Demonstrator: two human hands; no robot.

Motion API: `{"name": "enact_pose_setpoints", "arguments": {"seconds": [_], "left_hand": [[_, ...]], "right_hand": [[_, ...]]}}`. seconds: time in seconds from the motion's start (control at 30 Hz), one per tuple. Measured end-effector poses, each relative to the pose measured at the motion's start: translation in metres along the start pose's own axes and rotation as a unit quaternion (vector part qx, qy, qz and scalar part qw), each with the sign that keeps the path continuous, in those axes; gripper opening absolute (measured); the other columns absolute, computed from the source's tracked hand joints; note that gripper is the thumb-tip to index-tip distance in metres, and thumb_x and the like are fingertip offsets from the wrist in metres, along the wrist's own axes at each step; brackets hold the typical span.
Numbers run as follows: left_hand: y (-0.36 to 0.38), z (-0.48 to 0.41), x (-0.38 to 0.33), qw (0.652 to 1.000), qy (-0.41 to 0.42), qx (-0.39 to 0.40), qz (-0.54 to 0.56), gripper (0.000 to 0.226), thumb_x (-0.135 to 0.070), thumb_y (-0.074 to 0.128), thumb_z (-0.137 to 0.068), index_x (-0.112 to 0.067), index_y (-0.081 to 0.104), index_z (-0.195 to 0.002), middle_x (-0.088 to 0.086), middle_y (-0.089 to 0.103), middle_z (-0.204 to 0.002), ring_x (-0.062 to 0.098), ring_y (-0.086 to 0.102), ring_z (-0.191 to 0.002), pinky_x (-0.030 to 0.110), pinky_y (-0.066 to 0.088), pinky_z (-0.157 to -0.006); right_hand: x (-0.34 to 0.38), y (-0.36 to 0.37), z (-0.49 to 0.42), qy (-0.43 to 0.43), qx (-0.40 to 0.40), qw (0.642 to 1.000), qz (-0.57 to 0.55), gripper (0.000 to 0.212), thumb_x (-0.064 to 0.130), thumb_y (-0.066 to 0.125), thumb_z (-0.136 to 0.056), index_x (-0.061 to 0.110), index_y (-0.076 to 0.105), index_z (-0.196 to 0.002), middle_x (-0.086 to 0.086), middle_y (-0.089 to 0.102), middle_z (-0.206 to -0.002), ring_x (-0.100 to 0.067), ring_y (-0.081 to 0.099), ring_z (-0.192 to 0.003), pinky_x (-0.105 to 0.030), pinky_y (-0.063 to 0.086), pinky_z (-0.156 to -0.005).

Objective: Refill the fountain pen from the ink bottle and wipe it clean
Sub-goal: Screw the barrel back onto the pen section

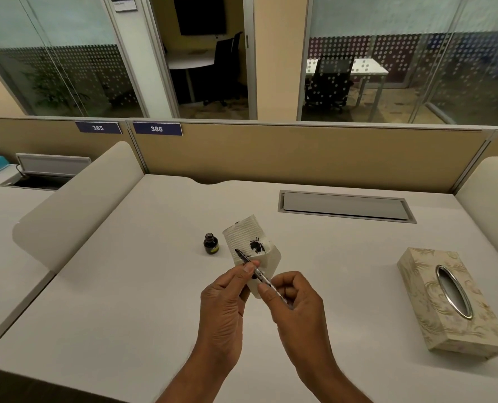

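Above the white desk (125, 286) I hold the fountain pen (259, 274), its dark nib pointing up and left over a white tissue (247, 237) marked with black ink blots. My left hand (227, 303) pinches the pen's front section and holds the tissue behind it. Further back on the pen, my right hand (294, 298) grips the clear barrel end with curled fingers. The small dark ink bottle (211, 244) stands uncapped on the desk, just left of the tissue. Its cap is not visible.
A patterned tissue box (445, 303) with an oval metal opening lies on the desk at the right. A closed cable flap (346, 206) sits at the back right. Curved side dividers (76, 205) and a tan partition (300, 158) border the desk.
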State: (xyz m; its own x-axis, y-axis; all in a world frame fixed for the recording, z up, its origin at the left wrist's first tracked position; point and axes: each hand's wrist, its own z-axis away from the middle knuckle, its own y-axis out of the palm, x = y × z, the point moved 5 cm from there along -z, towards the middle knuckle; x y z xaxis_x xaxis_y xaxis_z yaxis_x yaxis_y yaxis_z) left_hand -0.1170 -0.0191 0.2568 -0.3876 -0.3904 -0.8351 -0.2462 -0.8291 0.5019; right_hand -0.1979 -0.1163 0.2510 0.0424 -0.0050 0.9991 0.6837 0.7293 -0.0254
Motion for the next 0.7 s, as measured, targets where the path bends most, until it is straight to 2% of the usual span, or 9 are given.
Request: {"name": "enact_pose_setpoints", "arguments": {"seconds": [0.07,0.2,0.33,0.47,0.57,0.7], "left_hand": [[-0.0005,0.0001,-0.0013,1.0,0.003,-0.002,-0.002,0.024,-0.012,0.068,-0.082,-0.002,0.08,-0.1,0.017,0.077,-0.109,0.025,0.072,-0.11,0.039,0.049,-0.104],[-0.0018,0.0011,-0.0016,1.0,-0.003,-0.003,0.001,0.019,-0.009,0.067,-0.085,-0.003,0.081,-0.097,0.018,0.077,-0.108,0.025,0.072,-0.106,0.038,0.049,-0.102],[-0.0029,0.0011,-0.0028,1.0,0.003,-0.01,-0.007,0.02,-0.009,0.067,-0.085,-0.003,0.08,-0.098,0.016,0.078,-0.109,0.025,0.071,-0.111,0.038,0.049,-0.103],[-0.0041,0.0009,-0.0019,1.0,0.0,-0.008,0.0,0.02,-0.006,0.065,-0.088,0.0,0.079,-0.101,0.019,0.077,-0.11,0.029,0.07,-0.112,0.039,0.049,-0.104],[-0.0042,0.0006,-0.0029,1.0,0.006,-0.014,-0.006,0.021,-0.012,0.069,-0.082,-0.003,0.08,-0.097,0.016,0.078,-0.108,0.025,0.071,-0.111,0.04,0.048,-0.105],[-0.0025,0.0021,-0.0045,1.0,0.008,-0.005,-0.014,0.022,-0.014,0.07,-0.078,-0.004,0.082,-0.095,0.017,0.078,-0.104,0.023,0.072,-0.104,0.039,0.049,-0.105]], "right_hand": [[-0.001,0.0029,0.0008,0.011,0.019,1.0,-0.008,0.022,0.047,0.063,-0.086,0.025,0.069,-0.084,0.003,0.061,-0.064,-0.004,0.052,-0.059,-0.019,0.048,-0.061],[-0.0012,0.0006,0.0007,0.011,0.003,1.0,0.005,0.014,0.038,0.072,-0.086,0.028,0.064,-0.092,-0.001,0.068,-0.076,-0.004,0.057,-0.064,-0.02,0.051,-0.062],[-0.0019,0.0041,0.0016,0.017,0.021,1.0,-0.001,0.015,0.039,0.066,-0.09,0.025,0.069,-0.088,0.005,0.065,-0.067,-0.003,0.056,-0.06,-0.019,0.048,-0.064],[-0.0026,0.0011,0.0014,0.008,0.007,1.0,0.019,0.012,0.035,0.072,-0.087,0.026,0.064,-0.091,0.0,0.067,-0.072,-0.004,0.055,-0.06,-0.02,0.05,-0.06],[-0.005,0.0042,0.0008,0.016,0.022,0.999,0.022,0.014,0.038,0.066,-0.091,0.026,0.068,-0.084,0.001,0.066,-0.067,-0.005,0.056,-0.06,-0.019,0.05,-0.061],[-0.003,0.0034,0.0016,0.007,0.017,0.999,0.027,0.011,0.036,0.071,-0.087,0.026,0.066,-0.09,-0.005,0.066,-0.072,-0.004,0.054,-0.059,-0.019,0.05,-0.057]]}}
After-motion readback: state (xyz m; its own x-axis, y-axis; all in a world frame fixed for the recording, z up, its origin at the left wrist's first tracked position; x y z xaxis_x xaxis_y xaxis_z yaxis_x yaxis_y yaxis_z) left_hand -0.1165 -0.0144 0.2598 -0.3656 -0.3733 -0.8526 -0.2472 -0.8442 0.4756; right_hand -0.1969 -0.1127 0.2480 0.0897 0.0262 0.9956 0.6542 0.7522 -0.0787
